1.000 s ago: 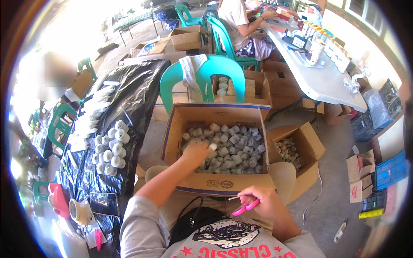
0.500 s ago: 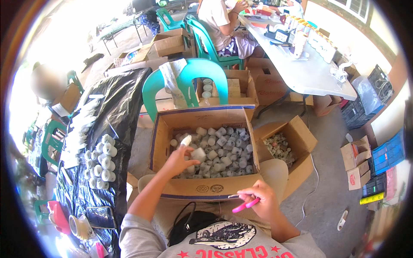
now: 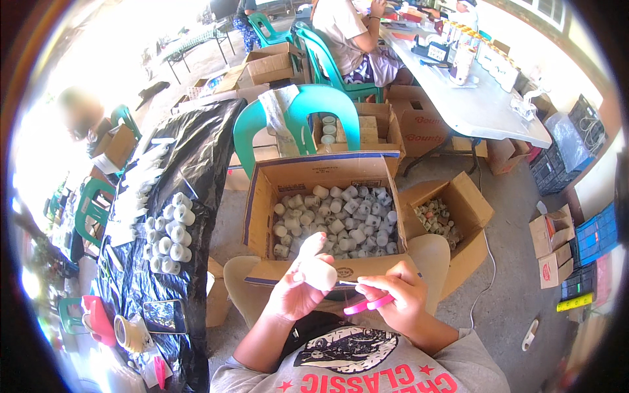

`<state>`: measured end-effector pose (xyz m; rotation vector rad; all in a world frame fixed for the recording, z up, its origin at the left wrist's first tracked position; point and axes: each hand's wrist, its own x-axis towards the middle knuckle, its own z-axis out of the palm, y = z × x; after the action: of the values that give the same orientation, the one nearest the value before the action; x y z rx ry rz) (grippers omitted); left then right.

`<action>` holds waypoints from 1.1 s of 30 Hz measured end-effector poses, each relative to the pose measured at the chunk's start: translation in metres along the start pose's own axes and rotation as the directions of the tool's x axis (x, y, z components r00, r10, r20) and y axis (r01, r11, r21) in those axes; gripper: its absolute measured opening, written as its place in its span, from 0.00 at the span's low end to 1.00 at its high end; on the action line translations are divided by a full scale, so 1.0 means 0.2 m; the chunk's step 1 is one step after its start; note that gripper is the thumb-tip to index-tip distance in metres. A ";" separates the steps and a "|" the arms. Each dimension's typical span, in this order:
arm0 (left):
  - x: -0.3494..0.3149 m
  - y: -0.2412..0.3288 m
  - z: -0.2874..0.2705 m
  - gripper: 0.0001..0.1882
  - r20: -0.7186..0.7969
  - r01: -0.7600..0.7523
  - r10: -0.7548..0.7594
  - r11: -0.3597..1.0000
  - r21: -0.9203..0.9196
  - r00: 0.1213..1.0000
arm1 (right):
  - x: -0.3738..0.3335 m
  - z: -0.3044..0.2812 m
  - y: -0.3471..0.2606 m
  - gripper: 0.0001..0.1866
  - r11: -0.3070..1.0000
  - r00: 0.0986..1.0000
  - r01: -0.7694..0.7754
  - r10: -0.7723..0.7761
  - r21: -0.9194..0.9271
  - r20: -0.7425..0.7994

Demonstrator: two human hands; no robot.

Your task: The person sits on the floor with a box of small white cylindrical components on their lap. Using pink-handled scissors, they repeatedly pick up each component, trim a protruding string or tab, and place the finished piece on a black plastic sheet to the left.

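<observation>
My left hand (image 3: 298,293) is raised over the near edge of a large cardboard box, its fingers closed around a short white plastic cylinder (image 3: 319,273). Whether the pale tip above it is a covered finger or another piece cannot be made out. Just to the right, my right hand (image 3: 396,296) grips scissors with pink handles (image 3: 357,307), their thin blades pointing left towards the cylinder. Many similar white and greyish cylinders (image 3: 341,216) fill the cardboard box (image 3: 288,270) before me.
At the right stands a smaller box (image 3: 468,209) of scraps. On the left, a black-plastic-covered table (image 3: 203,141) bears stacked white rolls (image 3: 171,242) and a phone (image 3: 165,317). Beyond the box is a green chair (image 3: 246,134); a person (image 3: 341,33) sits at a white table (image 3: 498,118).
My left hand has come up out of the box and towards me with the white cylinder. My right hand, still holding the scissors, has shifted slightly, its blades now near the cylinder.
</observation>
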<state>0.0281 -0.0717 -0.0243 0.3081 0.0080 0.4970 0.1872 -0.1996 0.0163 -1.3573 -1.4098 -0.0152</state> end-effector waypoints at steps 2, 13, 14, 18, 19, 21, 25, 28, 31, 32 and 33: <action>0.00 -0.02 0.01 0.42 0.032 0.037 -0.036 0.999 -0.013 0.999 | -0.01 0.00 -0.02 0.18 1.000 0.999 0.019 -0.020 -0.018 -0.036; 0.18 0.13 -0.07 0.34 0.096 -0.325 0.492 0.404 0.855 0.865 | -0.03 -0.03 -0.01 0.15 0.993 0.999 -0.028 0.025 -0.114 -0.031; 0.25 0.27 -0.12 0.31 0.050 0.041 0.507 -0.168 0.985 0.861 | -0.03 -0.03 0.01 0.15 0.991 0.999 -0.038 0.033 -0.126 -0.040; 0.52 0.48 -0.44 0.29 -0.155 0.390 0.488 -0.429 0.815 0.859 | -0.03 -0.06 0.04 0.11 0.989 0.997 -0.066 0.059 -0.134 -0.054; 0.57 0.48 -0.53 0.28 -0.264 0.453 0.450 -0.387 0.803 0.853 | -0.03 -0.06 0.05 0.10 0.983 0.998 -0.048 0.040 -0.178 -0.049; 0.63 0.41 -0.68 0.32 -0.101 0.401 0.525 -0.498 0.769 0.845 | -0.04 -0.08 0.07 0.09 0.967 0.999 -0.022 0.010 -0.253 -0.051; 0.61 0.32 -0.83 0.36 -0.420 0.531 0.357 -0.725 0.439 0.834 | -0.08 -0.13 0.10 0.08 0.956 0.998 -0.070 0.068 -0.284 -0.016; 0.53 0.29 -0.85 0.35 -0.692 0.392 0.088 -0.872 0.294 0.716 | -0.10 -0.14 0.14 0.10 0.948 0.995 -0.085 0.094 -0.306 0.015; 0.45 0.28 -0.86 0.31 -0.611 0.425 0.075 -0.784 0.453 0.788 | -0.11 -0.12 0.16 0.12 0.951 0.993 -0.069 0.094 -0.301 0.070; 0.44 0.28 -0.86 0.31 -0.583 0.408 0.070 -0.781 0.473 0.809 | -0.11 -0.10 0.17 0.12 0.953 0.993 -0.054 0.082 -0.297 0.082; 0.42 0.28 -0.87 0.32 -0.577 0.398 0.052 -0.775 0.491 0.815 | -0.10 -0.09 0.17 0.13 0.956 0.993 -0.040 0.069 -0.289 0.091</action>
<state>0.0617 0.0643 -0.1683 2.4164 1.0559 -0.4785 0.2176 -0.2143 -0.0127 -1.6556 -1.4952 -0.1212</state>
